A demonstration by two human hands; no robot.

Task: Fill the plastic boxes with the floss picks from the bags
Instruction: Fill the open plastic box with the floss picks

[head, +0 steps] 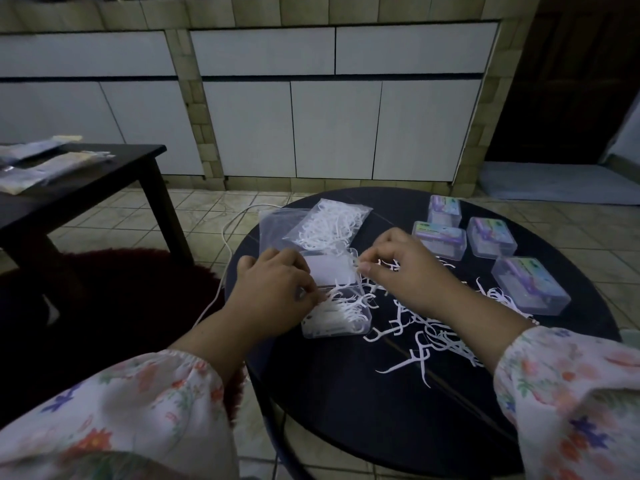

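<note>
Left hand [273, 289] is pinching floss picks [341, 311] inside the open plastic box [334, 327]; right hand [405, 268], its grip curled, is pinching one pick by the lid on the worktop [363, 403]

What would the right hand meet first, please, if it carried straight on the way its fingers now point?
Probably the raised lid of the open plastic box: the right hand points left, its fingertips pinching something small right at the lid's edge. Depth is hard to judge; beyond lies the left hand.

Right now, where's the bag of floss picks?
In the head view, the bag of floss picks lies on the round table, just beyond the open box, left of the closed boxes.
</note>
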